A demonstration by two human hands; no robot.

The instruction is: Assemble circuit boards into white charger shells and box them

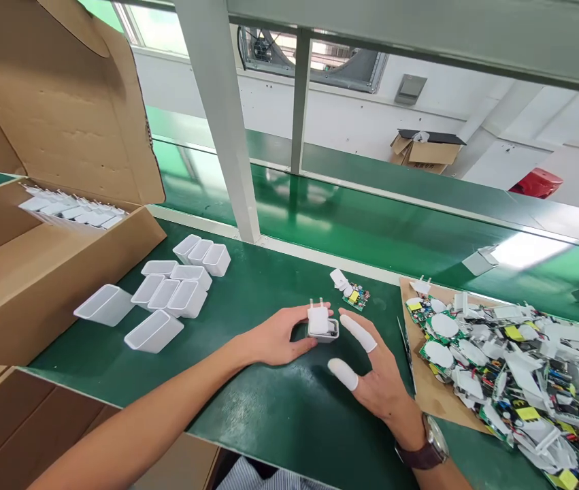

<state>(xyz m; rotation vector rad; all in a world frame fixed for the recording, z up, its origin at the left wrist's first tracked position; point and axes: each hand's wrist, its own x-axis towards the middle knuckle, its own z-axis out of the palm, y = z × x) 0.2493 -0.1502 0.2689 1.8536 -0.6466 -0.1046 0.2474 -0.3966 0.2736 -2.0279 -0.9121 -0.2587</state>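
Note:
My left hand (276, 338) grips a white plug adapter (318, 320) from its left side, over the green table. Two metal prongs stick up from it, and dark parts show inside its open shell at the right. White finger covers sit on the thumb and index finger of my right hand (384, 381). That hand is open, its fingers spread just right of the adapter, apart from it. Behind my hands lies a small circuit board (355, 295) with a yellow part, joined to a white plug piece (339, 279).
Several open white shells (154, 331) stand left of my hands. A cardboard box (116, 252) at the far left holds rows of white plug adapters (72, 206). At right, circuit boards with white plug parts (518, 381) are heaped on a cardboard sheet (429, 388). A metal post (222, 122) rises behind the table.

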